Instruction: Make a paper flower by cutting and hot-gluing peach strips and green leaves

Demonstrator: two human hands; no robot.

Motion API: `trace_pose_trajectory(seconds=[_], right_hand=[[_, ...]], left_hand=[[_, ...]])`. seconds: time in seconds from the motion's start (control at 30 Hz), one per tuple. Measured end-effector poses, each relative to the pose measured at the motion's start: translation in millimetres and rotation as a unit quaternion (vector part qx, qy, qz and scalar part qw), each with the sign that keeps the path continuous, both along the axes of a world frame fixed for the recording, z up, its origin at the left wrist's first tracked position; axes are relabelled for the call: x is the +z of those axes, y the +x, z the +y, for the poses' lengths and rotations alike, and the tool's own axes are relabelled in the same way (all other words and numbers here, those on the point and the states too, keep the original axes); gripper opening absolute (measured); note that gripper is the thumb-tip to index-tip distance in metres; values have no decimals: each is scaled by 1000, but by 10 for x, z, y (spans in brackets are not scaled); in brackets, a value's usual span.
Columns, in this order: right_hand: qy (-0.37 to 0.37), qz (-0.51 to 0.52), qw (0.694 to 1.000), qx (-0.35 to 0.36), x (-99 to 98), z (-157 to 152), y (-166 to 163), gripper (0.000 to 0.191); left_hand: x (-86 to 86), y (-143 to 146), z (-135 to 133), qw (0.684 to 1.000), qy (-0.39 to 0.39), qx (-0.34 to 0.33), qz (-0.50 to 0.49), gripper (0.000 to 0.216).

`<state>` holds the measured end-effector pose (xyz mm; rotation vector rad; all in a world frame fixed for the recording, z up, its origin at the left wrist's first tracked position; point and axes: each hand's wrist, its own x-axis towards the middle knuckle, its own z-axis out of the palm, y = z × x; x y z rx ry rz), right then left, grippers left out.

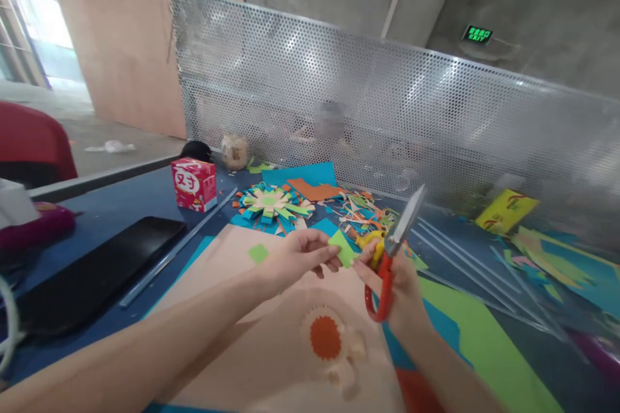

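Note:
Between my hands is a small light-green paper square [343, 248]. The fingertips of my left hand [303, 255] pinch its left edge. My right hand [400, 290] holds red-and-yellow-handled scissors [386, 277], blades pointing up and away, while its fingertips touch the square's lower right corner. Under my hands lies a large pale peach sheet [217, 335]. On it rest another small green paper piece [258, 253] and an orange disc with a jagged edge [325, 337] on a pale toothed backing, beside pale curled paper pieces [345, 374].
A layered paper flower [269, 201] and a heap of paper scraps [365, 210] lie toward the back. At left are a black phone [106, 271] and a pink box [194, 184]. Clear sticks [469, 264] lie at right. A perforated metal screen [300, 90] borders the table.

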<state>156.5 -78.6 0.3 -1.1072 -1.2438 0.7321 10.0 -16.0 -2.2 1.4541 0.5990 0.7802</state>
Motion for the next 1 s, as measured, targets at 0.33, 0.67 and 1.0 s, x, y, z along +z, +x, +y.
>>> trace_pose_trajectory(seconds=[0.33, 0.67, 1.0], right_hand=[[1, -56, 998, 3, -89, -27, 18, 19], [-36, -75, 996, 10, -124, -61, 2, 17], [-29, -27, 999, -5, -48, -63, -23, 20]], left_hand=[[-63, -11, 20, 998, 42, 49, 10, 20], [-1, -25, -12, 998, 55, 43, -6, 26], [8, -23, -57, 995, 84, 6, 44, 13]])
